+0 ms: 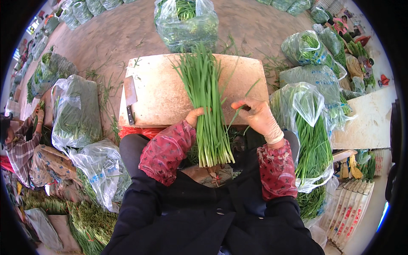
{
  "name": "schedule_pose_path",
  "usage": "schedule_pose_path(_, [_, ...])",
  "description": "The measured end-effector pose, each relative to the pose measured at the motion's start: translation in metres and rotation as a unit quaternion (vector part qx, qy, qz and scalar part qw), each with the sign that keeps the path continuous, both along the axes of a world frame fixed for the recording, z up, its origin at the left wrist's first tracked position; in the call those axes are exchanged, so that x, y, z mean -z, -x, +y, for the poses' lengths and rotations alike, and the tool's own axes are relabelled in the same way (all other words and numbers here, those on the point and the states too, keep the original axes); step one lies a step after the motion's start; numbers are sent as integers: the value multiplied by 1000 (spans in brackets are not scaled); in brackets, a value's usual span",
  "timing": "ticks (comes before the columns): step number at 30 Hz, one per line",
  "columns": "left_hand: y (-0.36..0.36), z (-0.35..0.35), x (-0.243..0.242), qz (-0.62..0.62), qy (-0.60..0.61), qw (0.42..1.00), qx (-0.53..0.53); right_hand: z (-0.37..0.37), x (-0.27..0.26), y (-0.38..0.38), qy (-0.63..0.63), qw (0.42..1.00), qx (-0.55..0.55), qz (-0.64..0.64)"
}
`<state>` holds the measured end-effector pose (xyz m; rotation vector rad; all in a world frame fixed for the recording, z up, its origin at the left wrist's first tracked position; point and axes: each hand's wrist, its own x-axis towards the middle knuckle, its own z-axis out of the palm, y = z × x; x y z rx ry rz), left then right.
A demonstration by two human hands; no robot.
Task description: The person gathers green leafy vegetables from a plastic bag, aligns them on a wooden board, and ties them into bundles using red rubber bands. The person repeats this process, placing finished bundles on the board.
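A thick bunch of green garlic chives [208, 105] is gripped near its lower half by my left hand [195, 116]. The pale cut ends hang over my lap, and the leafy tips lie across a wooden board [156, 92]. To the right of the bunch, my gloved right hand [256, 116] pinches a few loose chive leaves [235, 117] between thumb and fingers. On the board's left side rests a cleaver [130, 95] with a black handle, apart from both hands. Patterned red sleeve covers wrap both forearms.
An open plastic bag of chives [310, 137] stands by my right knee. Another full bag [188, 28] sits beyond the board. Bagged chives [78, 108] lie to the left, where a co-worker [24, 143] handles greens. Leaf scraps litter the floor [127, 35]. Red plastic [140, 132] shows under the board.
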<state>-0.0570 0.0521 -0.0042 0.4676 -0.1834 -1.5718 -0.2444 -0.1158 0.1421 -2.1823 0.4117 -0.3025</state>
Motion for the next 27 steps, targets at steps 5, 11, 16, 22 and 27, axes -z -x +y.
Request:
schedule_pose_path(5, [21, 0, 8, 41, -20, 996, 79, 19, 15, -18, 155, 977, -49, -138])
schedule_pose_path(11, [37, -3, 31, 26, -6, 996, 87, 30, 40, -27, 256, 964, 7, -75])
schedule_pose_path(16, [46, -4, 28, -37, 65, 997, 23, 32, 52, -29, 299, 950, 39, -78])
schedule_pose_path(22, [48, -7, 9, -164, 91, 982, 3, 36, 51, -30, 310, 948, 61, -48])
schedule_pose_path(27, [47, -3, 3, -190, 6, 980, 62, 26, 43, -30, 278, 952, 101, -72])
